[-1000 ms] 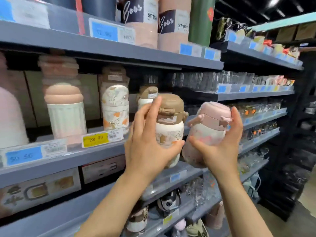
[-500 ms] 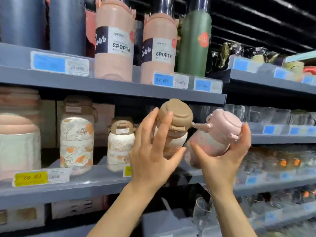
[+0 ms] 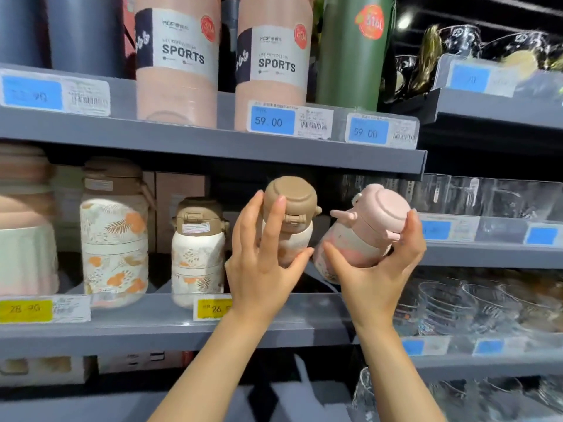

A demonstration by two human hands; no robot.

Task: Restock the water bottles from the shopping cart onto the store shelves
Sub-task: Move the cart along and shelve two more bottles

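Grey shelf [image 3: 170, 322], hands gripping tilted brown-lidded bottle [image 3: 289, 220], pink bottle [image 3: 362, 236]

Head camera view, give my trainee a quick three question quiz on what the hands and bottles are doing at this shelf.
1. True or false: the left hand holds the small brown-lidded floral bottle.
2. Which lid colour has the bottle in the right hand: A pink, B green, C blue?
3. What price shows on the blue tag under the tall pink SPORTS bottle?

Key: 1 true; 2 A, the pink-lidded bottle; 3 59.00.
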